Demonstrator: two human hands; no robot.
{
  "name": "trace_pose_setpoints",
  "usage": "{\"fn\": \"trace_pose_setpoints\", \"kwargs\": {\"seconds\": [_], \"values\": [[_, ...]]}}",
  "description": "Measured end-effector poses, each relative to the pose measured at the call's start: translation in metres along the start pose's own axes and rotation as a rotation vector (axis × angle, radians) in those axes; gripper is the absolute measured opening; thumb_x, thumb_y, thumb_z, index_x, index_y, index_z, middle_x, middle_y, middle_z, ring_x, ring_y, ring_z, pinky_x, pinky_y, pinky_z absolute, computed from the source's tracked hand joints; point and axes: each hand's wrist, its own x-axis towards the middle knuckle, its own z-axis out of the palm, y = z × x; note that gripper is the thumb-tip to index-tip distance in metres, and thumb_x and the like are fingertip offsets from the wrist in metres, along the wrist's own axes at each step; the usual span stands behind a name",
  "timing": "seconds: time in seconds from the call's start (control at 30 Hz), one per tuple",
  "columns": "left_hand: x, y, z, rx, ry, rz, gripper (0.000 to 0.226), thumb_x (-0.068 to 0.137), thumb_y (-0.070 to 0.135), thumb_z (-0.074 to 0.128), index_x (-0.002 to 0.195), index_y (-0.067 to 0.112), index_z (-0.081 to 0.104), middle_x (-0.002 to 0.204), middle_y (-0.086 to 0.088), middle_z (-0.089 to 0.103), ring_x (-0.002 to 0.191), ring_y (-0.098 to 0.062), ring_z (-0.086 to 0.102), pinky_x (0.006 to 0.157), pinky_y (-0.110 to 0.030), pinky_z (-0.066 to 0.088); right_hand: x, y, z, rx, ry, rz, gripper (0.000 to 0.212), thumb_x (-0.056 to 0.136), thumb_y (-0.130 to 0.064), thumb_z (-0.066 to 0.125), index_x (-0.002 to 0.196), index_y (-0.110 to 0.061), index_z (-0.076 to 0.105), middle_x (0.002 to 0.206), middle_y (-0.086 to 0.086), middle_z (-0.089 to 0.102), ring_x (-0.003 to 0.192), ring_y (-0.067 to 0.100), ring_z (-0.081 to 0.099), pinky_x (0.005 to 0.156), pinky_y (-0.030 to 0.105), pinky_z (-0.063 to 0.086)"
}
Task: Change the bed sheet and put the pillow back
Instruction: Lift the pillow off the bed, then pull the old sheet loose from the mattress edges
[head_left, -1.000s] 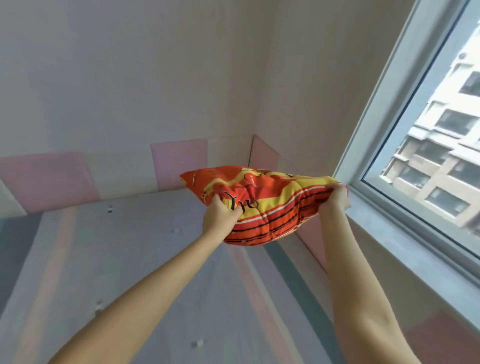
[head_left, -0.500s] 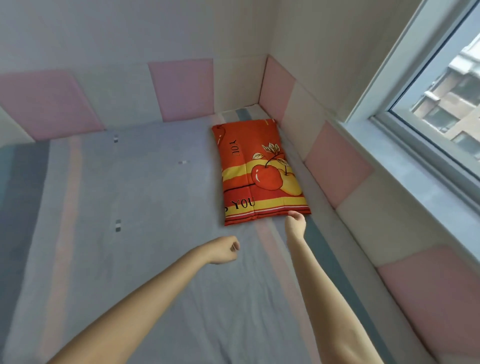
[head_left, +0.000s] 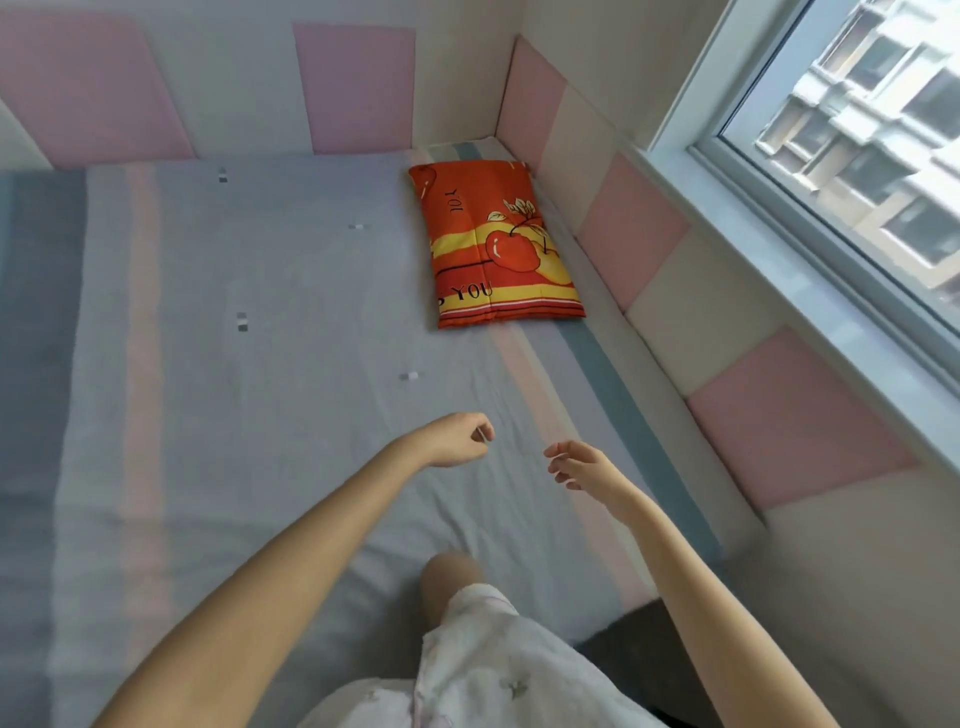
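An orange and yellow pillow (head_left: 493, 244) printed with apples lies flat at the far right corner of the bed, on the pale striped bed sheet (head_left: 249, 322). The sheet is spread smooth over the mattress. My left hand (head_left: 460, 439) hovers over the sheet well short of the pillow, fingers loosely curled, holding nothing. My right hand (head_left: 582, 465) floats beside it with its fingers apart and nothing in them. Neither hand touches the pillow.
Pink and white padded wall panels (head_left: 628, 234) line the far and right sides of the bed. A window (head_left: 852, 156) with a grey sill stands on the right. My knee (head_left: 449, 577) rests on the near part of the sheet.
Both hands let go of the pillow, which now lies on the bed by the far corner. The hands have drawn back toward me, away from it, and my view has tilted down.
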Motion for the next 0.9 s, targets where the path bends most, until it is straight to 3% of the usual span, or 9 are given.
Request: {"fn": "trace_pose_setpoints", "kwargs": {"seconds": [0.17,0.3,0.47,0.53,0.6,0.7,0.8,0.9], "values": [[-0.031,0.009,0.060,-0.070,-0.082,0.064,0.029,0.091,0.009,0.051,0.119,0.007,0.058,0.119,-0.010,0.060,0.111,-0.021,0.057,0.095,-0.027,0.043,-0.059,0.059,0.004,0.013,0.012,0.073,0.024,0.097,-0.003,0.040,0.104,-0.014,0.059,0.089,-0.001,0.060,0.081,0.013,0.055,0.081,0.026,0.045],[-0.036,0.019,0.092,-0.102,-0.066,0.061,0.026,0.091,0.008,0.050,0.115,0.009,0.060,0.116,-0.012,0.062,0.105,-0.022,0.059,0.093,-0.031,0.045,-0.090,0.081,-0.008,0.117,0.098,0.093,0.020,0.096,-0.001,0.041,0.105,-0.011,0.057,0.087,0.000,0.059,0.077,0.011,0.055,0.073,0.022,0.044],[-0.018,0.040,0.145,-0.102,-0.126,0.076,0.027,0.091,0.005,0.049,0.115,0.010,0.060,0.111,-0.011,0.061,0.093,-0.014,0.054,0.080,-0.023,0.042,-0.114,0.125,-0.028,0.202,0.190,0.126,0.022,0.095,0.002,0.041,0.107,-0.009,0.055,0.086,0.000,0.059,0.073,0.010,0.054,0.069,0.021,0.042],[-0.005,0.056,0.172,-0.082,-0.138,0.046,0.042,0.090,0.008,0.051,0.131,0.015,0.048,0.118,-0.010,0.052,0.098,-0.020,0.053,0.083,-0.024,0.040,-0.120,0.156,-0.039,0.262,0.224,0.165,0.022,0.094,0.001,0.043,0.108,-0.011,0.055,0.091,0.003,0.059,0.075,0.011,0.055,0.071,0.022,0.043],[0.009,0.076,0.202,-0.084,-0.116,0.001,0.066,0.088,0.011,0.056,0.146,0.019,0.024,0.133,-0.016,0.034,0.108,-0.029,0.050,0.090,-0.027,0.038,-0.125,0.190,-0.053,0.318,0.253,0.211,0.022,0.093,-0.001,0.045,0.109,-0.014,0.054,0.096,0.003,0.060,0.077,0.010,0.055,0.071,0.022,0.044],[0.038,0.110,0.245,-0.107,-0.131,-0.039,0.083,0.090,0.014,0.059,0.150,0.021,0.002,0.140,-0.014,0.014,0.117,-0.030,0.043,0.095,-0.029,0.035,-0.130,0.251,-0.078,0.432,0.313,0.313,0.025,0.093,-0.003,0.048,0.113,-0.017,0.051,0.097,0.001,0.060,0.078,0.009,0.055,0.070,0.022,0.044],[0.076,0.146,0.286,-0.081,-0.141,-0.038,0.082,0.089,0.011,0.059,0.151,0.019,0.005,0.142,-0.013,0.012,0.128,-0.028,0.033,0.103,-0.028,0.027,-0.124,0.320,-0.109,0.576,0.374,0.467,0.032,0.093,-0.008,0.050,0.124,-0.018,0.047,0.100,0.001,0.061,0.077,0.009,0.054,0.073,0.025,0.045],[0.124,0.172,0.320,-0.037,-0.127,-0.058,0.073,0.087,0.006,0.058,0.149,0.014,0.020,0.144,-0.014,0.014,0.132,-0.029,0.030,0.108,-0.027,0.023,-0.102,0.383,-0.146,0.725,0.398,0.603,0.040,0.097,-0.015,0.046,0.137,-0.014,0.038,0.106,0.003,0.058,0.084,0.013,0.053,0.079,0.030,0.043]]}}
